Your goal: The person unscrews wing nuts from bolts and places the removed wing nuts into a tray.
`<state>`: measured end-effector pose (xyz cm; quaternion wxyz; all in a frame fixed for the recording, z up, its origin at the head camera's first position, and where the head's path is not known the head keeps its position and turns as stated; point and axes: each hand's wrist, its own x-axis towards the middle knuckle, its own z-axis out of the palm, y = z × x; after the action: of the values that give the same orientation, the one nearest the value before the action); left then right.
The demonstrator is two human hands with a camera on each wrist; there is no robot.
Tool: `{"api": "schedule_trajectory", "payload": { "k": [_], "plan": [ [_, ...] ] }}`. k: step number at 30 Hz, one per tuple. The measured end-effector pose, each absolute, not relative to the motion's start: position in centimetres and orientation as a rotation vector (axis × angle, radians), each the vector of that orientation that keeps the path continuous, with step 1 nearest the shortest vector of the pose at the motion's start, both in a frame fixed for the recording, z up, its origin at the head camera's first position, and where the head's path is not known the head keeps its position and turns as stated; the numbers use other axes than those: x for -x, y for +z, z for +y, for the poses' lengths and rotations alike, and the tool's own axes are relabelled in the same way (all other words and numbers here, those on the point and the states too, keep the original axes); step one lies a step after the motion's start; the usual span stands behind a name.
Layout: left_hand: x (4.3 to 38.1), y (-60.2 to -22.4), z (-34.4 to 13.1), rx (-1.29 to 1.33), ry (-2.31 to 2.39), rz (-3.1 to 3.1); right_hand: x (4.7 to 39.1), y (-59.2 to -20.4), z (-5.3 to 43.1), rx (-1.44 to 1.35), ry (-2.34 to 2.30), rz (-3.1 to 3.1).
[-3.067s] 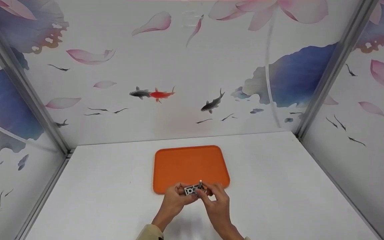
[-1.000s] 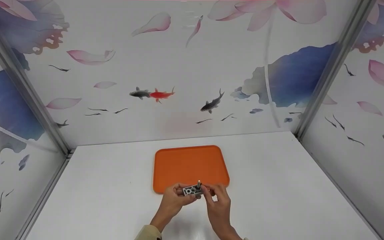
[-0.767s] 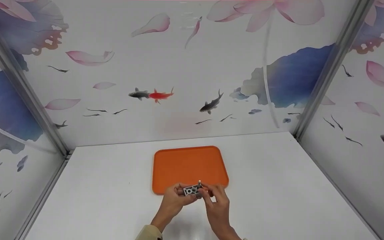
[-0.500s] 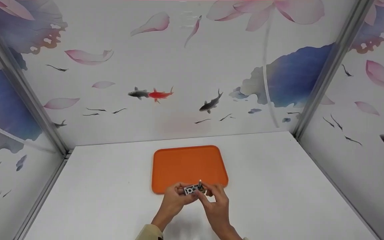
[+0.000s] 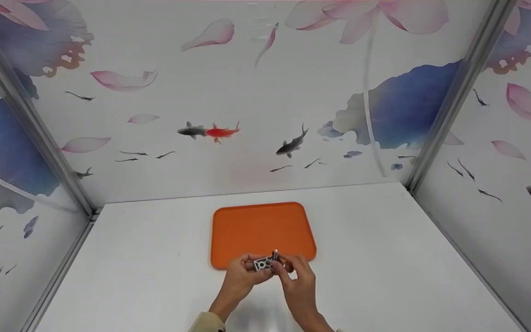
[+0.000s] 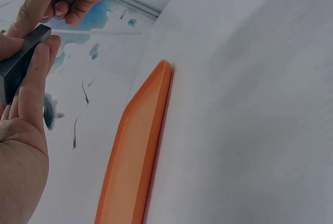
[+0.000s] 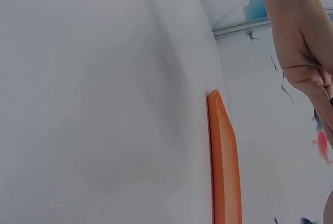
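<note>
In the head view, a small dark grey metal block (image 5: 261,264) with round holes in its pale face is held over the tray's near edge. A short metal pin (image 5: 275,254) stands up at its right end. My left hand (image 5: 240,277) grips the block's left end between thumb and fingers. At the right end, my right hand (image 5: 300,282) pinches with thumb and forefinger by the pin; the fingers hide what exactly lies between them. The left wrist view shows the block's plain dark side (image 6: 23,60). In the right wrist view, the right hand's fingertips are cut off.
An orange tray (image 5: 261,230) lies on the white table (image 5: 145,263), just beyond the hands. A white wall (image 5: 256,92) printed with fish and petals stands behind, with side walls at left and right joined by grey metal posts (image 5: 450,115).
The block stays in the left hand at nearly the same spot. The right thumb and fingers shift slightly back and forth around its right end; the tray has not moved.
</note>
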<state>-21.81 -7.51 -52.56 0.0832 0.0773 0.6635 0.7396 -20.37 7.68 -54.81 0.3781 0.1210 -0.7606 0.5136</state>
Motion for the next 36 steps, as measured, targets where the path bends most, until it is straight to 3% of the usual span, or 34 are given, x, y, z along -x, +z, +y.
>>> {"api": "schedule_trajectory", "payload": {
  "k": [36],
  "plan": [
    [21.89,-53.00,-7.47,-0.225,2.214,1.953,20.47,-54.90,7.88,-0.158,1.479,-1.938]
  ]
}}
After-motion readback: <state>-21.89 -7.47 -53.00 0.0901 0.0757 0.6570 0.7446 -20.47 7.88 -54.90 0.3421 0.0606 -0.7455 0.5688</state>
